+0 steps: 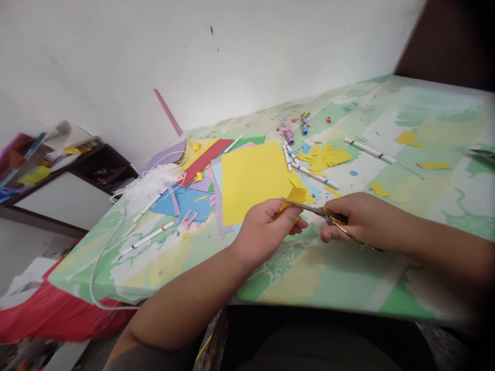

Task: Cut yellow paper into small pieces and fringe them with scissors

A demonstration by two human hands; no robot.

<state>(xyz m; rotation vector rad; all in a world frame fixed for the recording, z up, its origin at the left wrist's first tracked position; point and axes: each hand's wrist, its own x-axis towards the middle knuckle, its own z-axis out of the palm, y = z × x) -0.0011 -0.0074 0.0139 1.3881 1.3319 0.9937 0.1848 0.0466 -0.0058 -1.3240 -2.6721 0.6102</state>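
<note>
My left hand (266, 226) pinches a small piece of yellow paper (297, 195) whose upper edge is cut into a fringe. In my right hand (359, 219) is a pair of scissors (337, 222) with gold-coloured handles. Their blades point left and lie across the yellow piece, close to my left fingertips. Behind the hands, a large yellow sheet (255, 180) rests on top of other coloured sheets. Yellow paper scraps (327, 157) and white marker pens (317, 175) lie just beyond it.
A tangle of white string (154, 183) sits at the table's left, beside a red paper strip (207, 162). Small paper rolls (288, 133) stand toward the back. More pens (147, 241) lie front left. A dark shelf (77, 180) stands left of the table.
</note>
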